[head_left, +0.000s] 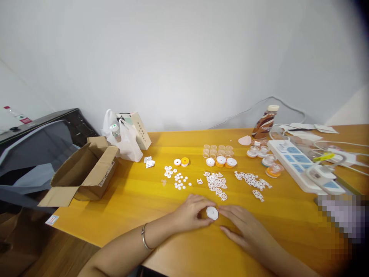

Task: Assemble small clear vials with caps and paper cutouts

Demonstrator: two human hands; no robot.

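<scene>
A white round plastic piece [212, 213] with a scalloped rim lies near the table's front edge. Thumb and fingers of my left hand [191, 211] close round it from the left. My right hand [242, 225] is at its other side, fingers stretched out and thumb apart, with the fingertips close to the rim. Just beyond are flat white cut-out pieces [216, 181], with a second group of white cut-outs [250, 179] to the right. Small white discs [180, 181] lie scattered to the left.
Clear cups [217, 150] stand behind white-and-orange round parts [221, 161]. Clear-topped assemblies [273, 170] sit by a white power strip [300, 163] with cables. A brown bottle [263, 123] stands at the back. At left are an open cardboard box [98, 175] and a plastic bag [129, 144].
</scene>
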